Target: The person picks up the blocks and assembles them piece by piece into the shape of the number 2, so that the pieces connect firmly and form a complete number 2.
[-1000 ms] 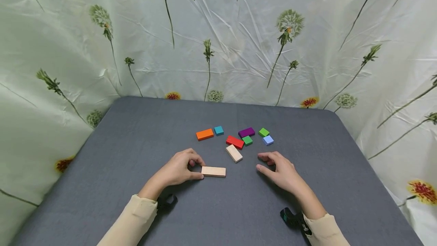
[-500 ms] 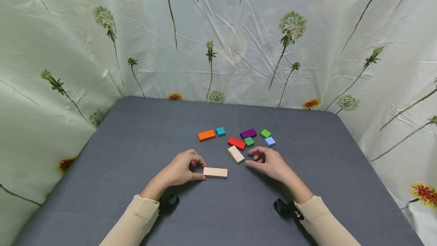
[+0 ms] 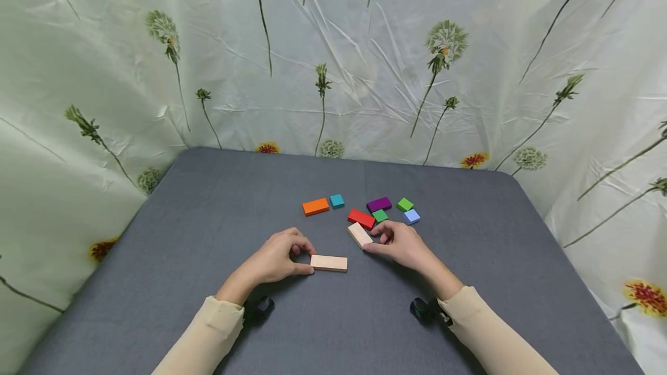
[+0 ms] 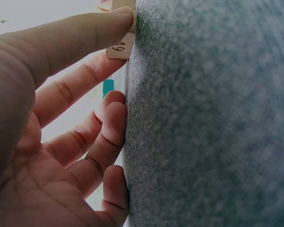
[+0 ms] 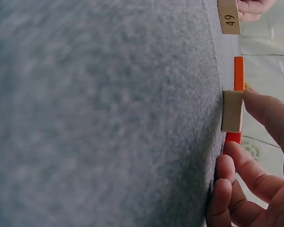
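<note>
A long plain wooden block [image 3: 329, 263] lies flat on the grey cloth; my left hand [image 3: 273, 256] pinches its left end between thumb and index finger. A printed number shows on its side [image 5: 230, 20] in the right wrist view. Just beyond and to the right lies another plain wooden block [image 3: 359, 235], set at a slant. My right hand [image 3: 403, 243] is at this block, thumb tip by its near end and index fingertip by its right side. In the right wrist view a small gap shows between the index finger and the slanted block [image 5: 232, 111]. The other fingers curl loosely.
Behind the slanted block lie a red block [image 3: 361, 219], a dark green block [image 3: 380, 216] and a purple block [image 3: 378, 204]. Light green [image 3: 405, 204] and pale blue blocks [image 3: 412, 216] sit to the right, orange [image 3: 315, 206] and teal blocks [image 3: 337, 201] to the left. A flowered curtain [image 3: 365, 85] hangs behind the table.
My right hand has moved left to the slanted wooden block, its thumb and index finger coming to that block's near end. The left hand keeps its pinch on the long block.
</note>
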A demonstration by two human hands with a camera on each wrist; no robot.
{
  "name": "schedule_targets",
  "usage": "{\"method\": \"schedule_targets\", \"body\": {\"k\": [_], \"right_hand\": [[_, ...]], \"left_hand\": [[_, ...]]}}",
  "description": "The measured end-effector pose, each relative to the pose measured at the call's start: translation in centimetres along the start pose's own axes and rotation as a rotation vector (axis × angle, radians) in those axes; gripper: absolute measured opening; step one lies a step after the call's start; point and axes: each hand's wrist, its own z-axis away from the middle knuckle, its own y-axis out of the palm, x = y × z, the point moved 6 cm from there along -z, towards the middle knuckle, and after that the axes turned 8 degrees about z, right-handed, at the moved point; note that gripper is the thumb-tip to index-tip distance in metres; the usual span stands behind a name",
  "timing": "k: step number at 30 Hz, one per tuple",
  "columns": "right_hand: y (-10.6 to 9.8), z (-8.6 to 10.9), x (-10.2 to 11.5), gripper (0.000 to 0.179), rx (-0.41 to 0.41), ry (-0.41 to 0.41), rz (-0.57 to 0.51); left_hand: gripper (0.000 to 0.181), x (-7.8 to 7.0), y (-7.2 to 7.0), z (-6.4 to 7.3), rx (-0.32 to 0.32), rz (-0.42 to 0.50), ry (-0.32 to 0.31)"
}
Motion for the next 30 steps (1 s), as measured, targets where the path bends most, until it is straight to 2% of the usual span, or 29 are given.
{"method": "schedule_targets", "body": {"k": [7,30], "right_hand": [[0.15,-0.1,0.23,0.04,0.003,0.023,0.011],[0.28,-0.32,0.4,0.032,0.003,0.017,0.055]], "left_hand": [[0.024,-0.04,0.01,-0.04,-0.001,-0.002,0.032],[0.024,-0.08,-0.1,0.07,-0.005,0.004,0.023]]}}
